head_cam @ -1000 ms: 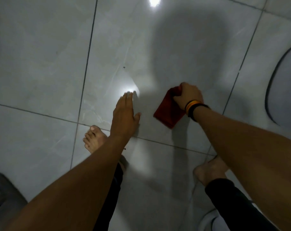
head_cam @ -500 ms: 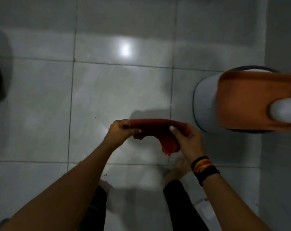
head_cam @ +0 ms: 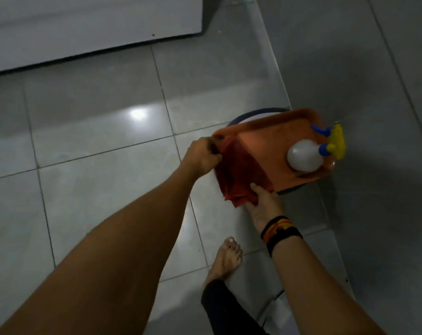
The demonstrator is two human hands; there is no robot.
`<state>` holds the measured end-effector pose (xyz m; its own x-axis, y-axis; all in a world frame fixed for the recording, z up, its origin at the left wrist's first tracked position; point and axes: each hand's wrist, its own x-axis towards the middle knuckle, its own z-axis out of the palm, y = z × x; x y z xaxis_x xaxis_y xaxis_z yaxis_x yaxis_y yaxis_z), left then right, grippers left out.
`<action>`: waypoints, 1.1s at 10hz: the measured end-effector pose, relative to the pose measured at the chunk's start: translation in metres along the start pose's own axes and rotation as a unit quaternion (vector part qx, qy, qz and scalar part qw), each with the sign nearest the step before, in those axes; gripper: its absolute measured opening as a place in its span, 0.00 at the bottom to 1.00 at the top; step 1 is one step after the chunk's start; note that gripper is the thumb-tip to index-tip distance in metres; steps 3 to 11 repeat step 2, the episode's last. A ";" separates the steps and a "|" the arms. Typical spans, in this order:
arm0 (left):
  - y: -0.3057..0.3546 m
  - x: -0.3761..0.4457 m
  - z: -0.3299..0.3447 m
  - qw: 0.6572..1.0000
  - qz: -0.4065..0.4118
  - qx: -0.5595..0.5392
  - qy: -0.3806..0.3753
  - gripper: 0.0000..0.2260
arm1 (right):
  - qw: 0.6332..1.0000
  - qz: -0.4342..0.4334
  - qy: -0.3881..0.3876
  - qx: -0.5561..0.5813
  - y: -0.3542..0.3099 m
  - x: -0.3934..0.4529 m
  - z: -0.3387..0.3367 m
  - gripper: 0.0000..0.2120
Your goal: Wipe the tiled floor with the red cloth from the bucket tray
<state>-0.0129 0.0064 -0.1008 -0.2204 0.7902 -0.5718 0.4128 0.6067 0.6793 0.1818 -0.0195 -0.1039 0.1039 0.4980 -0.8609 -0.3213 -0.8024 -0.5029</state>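
Tiled floor; orange tray holds spray bottle, red cloth.

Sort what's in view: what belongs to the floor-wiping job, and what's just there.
Job: red cloth, held by left hand and right hand; orange tray; tiled floor.
Just there: spray bottle on the tray; white cabinet.

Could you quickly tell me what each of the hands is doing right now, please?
Left hand: closed, pinching the far end of the red cloth at the tray edge.
Right hand: gripping the cloth's near end.
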 end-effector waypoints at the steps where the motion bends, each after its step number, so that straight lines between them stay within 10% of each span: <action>1: 0.014 0.013 0.003 0.998 0.019 0.045 0.025 0.19 | 0.994 0.085 -0.050 -0.045 0.005 0.003 0.002 0.23; 2: 0.015 -0.010 -0.020 0.969 0.034 0.226 0.096 0.26 | 0.984 0.128 -0.040 -0.120 0.025 -0.030 -0.022 0.23; 11: 0.015 -0.010 -0.020 0.969 0.034 0.226 0.096 0.26 | 0.984 0.128 -0.040 -0.120 0.025 -0.030 -0.022 0.23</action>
